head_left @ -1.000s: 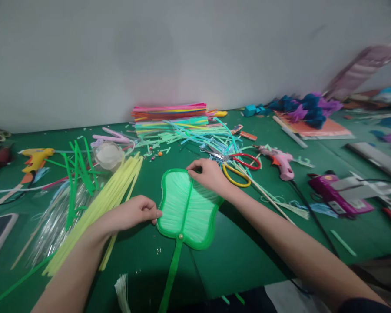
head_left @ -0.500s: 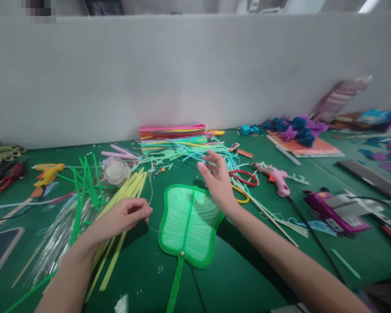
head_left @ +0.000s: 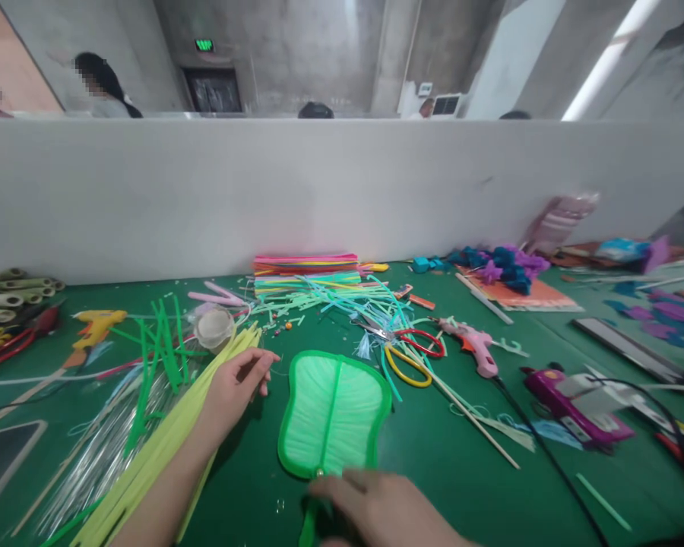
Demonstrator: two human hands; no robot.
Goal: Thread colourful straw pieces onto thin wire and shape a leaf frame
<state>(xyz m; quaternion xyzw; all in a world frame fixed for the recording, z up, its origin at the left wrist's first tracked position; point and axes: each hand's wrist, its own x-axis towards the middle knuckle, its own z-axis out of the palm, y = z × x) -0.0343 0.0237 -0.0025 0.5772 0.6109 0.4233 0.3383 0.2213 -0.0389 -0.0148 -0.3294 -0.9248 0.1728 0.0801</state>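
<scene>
A green leaf-shaped hand fan lies flat in front of me, its handle toward me and a small pearl-like bead where handle and leaf meet. My left hand is to the left of the fan, thumb and forefinger pinched on a thin clear thread that is hard to make out. Over the top of the handle is my right hand, smeared by motion. Its fingers point left near the bead, and whether they touch the handle is unclear.
Yellow strips lie under my left forearm. Scissors and a pink glue gun with a cord lie to the right, a yellow glue gun to the left. Colored pipe cleaners are stacked by the partition.
My right hand has come down from beyond the fan's upper right edge to its handle. My left hand has shifted slightly right, still pinched. The view has tilted up.
</scene>
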